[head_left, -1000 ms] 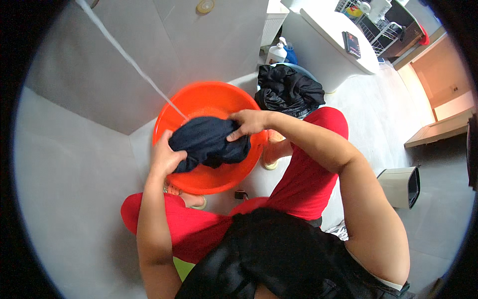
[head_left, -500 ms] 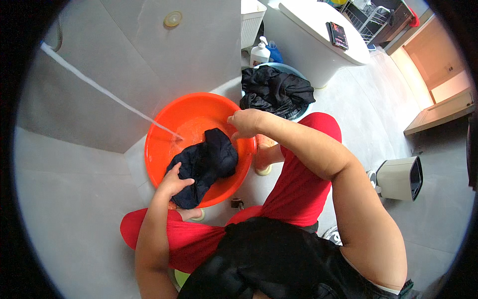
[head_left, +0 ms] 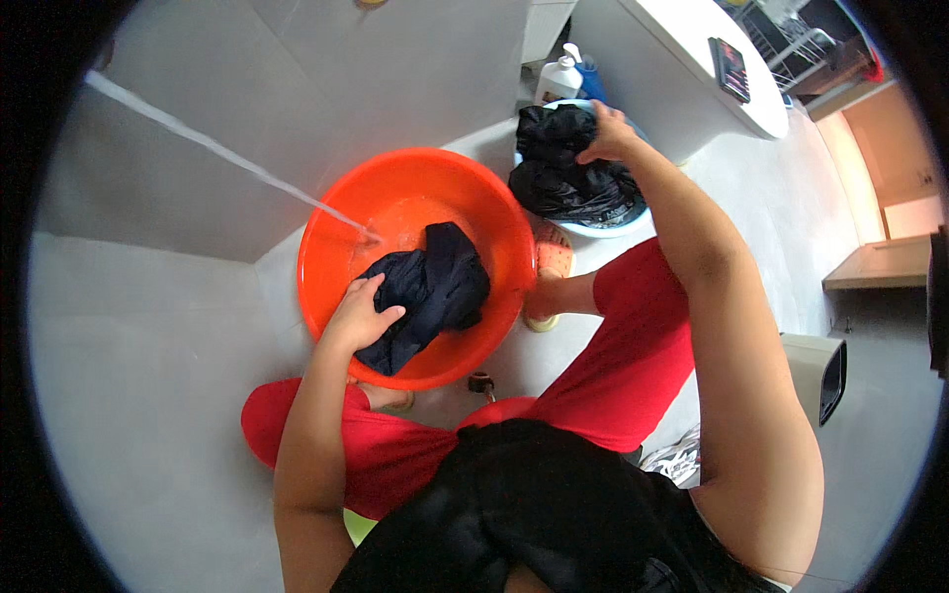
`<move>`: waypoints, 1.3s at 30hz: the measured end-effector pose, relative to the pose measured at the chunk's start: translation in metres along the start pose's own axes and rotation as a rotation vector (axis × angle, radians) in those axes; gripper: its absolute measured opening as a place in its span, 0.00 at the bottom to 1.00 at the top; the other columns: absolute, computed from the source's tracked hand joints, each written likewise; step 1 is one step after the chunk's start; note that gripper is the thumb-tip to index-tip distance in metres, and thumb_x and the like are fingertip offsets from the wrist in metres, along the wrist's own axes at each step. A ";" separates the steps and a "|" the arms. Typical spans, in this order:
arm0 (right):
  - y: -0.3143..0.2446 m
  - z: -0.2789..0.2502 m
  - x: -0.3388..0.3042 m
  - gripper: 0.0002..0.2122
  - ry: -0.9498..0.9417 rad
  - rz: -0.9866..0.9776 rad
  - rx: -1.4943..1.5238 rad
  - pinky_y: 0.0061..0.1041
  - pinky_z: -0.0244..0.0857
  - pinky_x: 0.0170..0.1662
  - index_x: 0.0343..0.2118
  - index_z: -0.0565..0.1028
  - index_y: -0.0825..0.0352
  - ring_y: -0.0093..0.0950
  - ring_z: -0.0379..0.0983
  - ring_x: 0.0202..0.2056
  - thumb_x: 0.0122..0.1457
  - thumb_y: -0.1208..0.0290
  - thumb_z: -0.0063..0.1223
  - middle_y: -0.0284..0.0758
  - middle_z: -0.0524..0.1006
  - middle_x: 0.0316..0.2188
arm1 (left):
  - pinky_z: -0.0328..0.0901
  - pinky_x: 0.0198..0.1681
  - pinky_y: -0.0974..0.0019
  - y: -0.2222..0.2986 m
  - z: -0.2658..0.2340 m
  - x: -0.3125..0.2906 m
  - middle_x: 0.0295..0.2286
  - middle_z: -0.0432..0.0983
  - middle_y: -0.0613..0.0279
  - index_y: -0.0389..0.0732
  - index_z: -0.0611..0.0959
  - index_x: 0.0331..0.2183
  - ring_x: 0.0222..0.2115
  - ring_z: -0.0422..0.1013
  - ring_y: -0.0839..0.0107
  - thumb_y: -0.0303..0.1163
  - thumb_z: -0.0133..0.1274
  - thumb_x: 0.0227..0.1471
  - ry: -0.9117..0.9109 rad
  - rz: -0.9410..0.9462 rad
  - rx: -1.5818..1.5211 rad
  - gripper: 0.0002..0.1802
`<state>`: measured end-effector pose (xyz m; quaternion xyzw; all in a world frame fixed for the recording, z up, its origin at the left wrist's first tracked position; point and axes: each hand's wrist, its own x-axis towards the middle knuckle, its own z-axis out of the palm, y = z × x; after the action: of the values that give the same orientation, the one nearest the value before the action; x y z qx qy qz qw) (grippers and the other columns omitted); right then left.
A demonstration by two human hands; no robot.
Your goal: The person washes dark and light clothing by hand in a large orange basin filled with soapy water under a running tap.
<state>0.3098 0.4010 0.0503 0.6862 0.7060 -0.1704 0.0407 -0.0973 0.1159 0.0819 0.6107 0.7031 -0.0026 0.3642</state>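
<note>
Navy cloth (head_left: 450,282) lies in an orange basin (head_left: 499,222) at left. Water (head_left: 227,154) slants in from the far left. The left hand (head_left: 361,316) rests on the cloth, thumb and fingers apart. Farther right, the right hand (head_left: 611,135) touches black garments (head_left: 568,185) in a light-blue basin (head_left: 600,232), thumb and fingers apart. Further right lies 1 phone (head_left: 731,69).

Left fingers (head_left: 392,314) on navy cloth (head_left: 455,282), right fingers (head_left: 597,153) on black clothes (head_left: 568,188)
</note>
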 end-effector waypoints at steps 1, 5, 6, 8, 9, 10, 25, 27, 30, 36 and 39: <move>0.005 0.005 0.000 0.63 0.014 0.055 -0.021 0.46 0.53 0.57 0.63 0.40 0.57 0.47 0.53 0.59 0.24 0.55 0.75 0.48 0.50 0.60 | 0.53 0.58 0.60 -0.004 -0.001 -0.002 0.55 0.56 0.42 0.36 0.63 0.56 0.56 0.56 0.51 0.42 0.58 0.44 0.004 -0.009 -0.014 0.40; 0.037 0.036 0.023 0.66 0.080 0.011 -0.051 0.47 0.47 0.60 0.63 0.33 0.56 0.44 0.48 0.61 0.24 0.55 0.75 0.47 0.51 0.61 | 0.54 0.58 0.60 -0.003 -0.008 0.002 0.55 0.56 0.42 0.39 0.64 0.56 0.56 0.56 0.51 0.42 0.58 0.44 0.013 -0.044 -0.006 0.40; 0.039 0.042 0.021 0.67 0.015 0.043 -0.015 0.46 0.48 0.60 0.63 0.32 0.56 0.44 0.48 0.61 0.24 0.55 0.75 0.45 0.52 0.61 | 0.54 0.58 0.60 -0.005 -0.008 0.003 0.55 0.56 0.42 0.39 0.64 0.56 0.55 0.56 0.51 0.42 0.58 0.44 0.021 -0.041 0.001 0.39; 0.026 0.048 0.013 0.62 0.012 0.093 -0.038 0.40 0.54 0.59 0.63 0.39 0.58 0.42 0.54 0.59 0.27 0.58 0.74 0.42 0.58 0.59 | 0.54 0.58 0.60 -0.010 -0.009 0.001 0.55 0.56 0.43 0.39 0.64 0.55 0.55 0.57 0.51 0.42 0.58 0.44 0.037 -0.041 0.017 0.39; 0.024 0.051 0.016 0.58 -0.028 0.113 -0.073 0.38 0.56 0.57 0.63 0.42 0.59 0.41 0.57 0.58 0.29 0.59 0.73 0.41 0.61 0.57 | 0.54 0.58 0.60 -0.012 -0.010 0.001 0.55 0.56 0.43 0.39 0.64 0.55 0.55 0.57 0.51 0.42 0.58 0.44 0.035 -0.032 0.008 0.39; 0.026 0.049 0.019 0.55 -0.060 0.137 -0.108 0.36 0.58 0.56 0.62 0.46 0.59 0.40 0.60 0.56 0.31 0.60 0.72 0.41 0.63 0.55 | 0.54 0.58 0.60 -0.012 -0.012 0.003 0.55 0.56 0.43 0.39 0.64 0.55 0.55 0.56 0.51 0.42 0.58 0.44 0.037 -0.015 0.000 0.39; -0.012 -0.088 -0.069 0.22 0.306 -0.160 0.560 0.23 0.67 0.33 0.40 0.75 0.71 0.24 0.74 0.27 0.36 0.76 0.61 0.38 0.78 0.25 | 0.51 0.59 0.59 0.010 -0.033 -0.004 0.56 0.50 0.40 0.36 0.59 0.57 0.57 0.53 0.49 0.39 0.58 0.45 0.211 0.037 -0.028 0.42; -0.041 -0.111 -0.105 0.21 0.368 -0.346 0.764 0.21 0.67 0.33 0.40 0.75 0.71 0.23 0.74 0.28 0.37 0.76 0.61 0.35 0.78 0.26 | 0.51 0.59 0.59 0.001 -0.027 -0.006 0.56 0.49 0.40 0.36 0.57 0.58 0.57 0.54 0.49 0.38 0.59 0.45 0.311 0.071 -0.024 0.43; -0.054 -0.133 -0.129 0.21 0.428 -0.603 0.857 0.21 0.68 0.35 0.40 0.74 0.71 0.23 0.74 0.29 0.38 0.78 0.61 0.34 0.78 0.29 | 0.57 0.55 0.55 0.019 -0.033 -0.007 0.57 0.48 0.38 0.38 0.48 0.60 0.54 0.57 0.47 0.44 0.61 0.44 0.392 0.139 -0.318 0.52; -0.128 -0.114 -0.167 0.24 0.065 -0.813 1.052 0.24 0.67 0.41 0.41 0.73 0.69 0.26 0.74 0.33 0.35 0.78 0.60 0.34 0.77 0.33 | 0.55 0.55 0.55 -0.006 -0.048 -0.016 0.59 0.46 0.51 0.47 0.41 0.61 0.57 0.52 0.58 0.40 0.45 0.56 0.612 0.192 -1.199 0.40; -0.169 -0.069 -0.192 0.24 -0.057 -0.831 0.773 0.28 0.67 0.42 0.41 0.72 0.69 0.30 0.73 0.35 0.35 0.75 0.61 0.38 0.76 0.36 | 0.55 0.54 0.54 -0.035 -0.072 -0.029 0.58 0.47 0.48 0.47 0.47 0.61 0.56 0.53 0.57 0.33 0.50 0.50 0.941 -0.148 -0.968 0.42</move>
<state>0.1662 0.2384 0.2022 0.3109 0.8015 -0.4367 -0.2651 -0.1641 0.1147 0.1339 0.2652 0.7485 0.5538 0.2505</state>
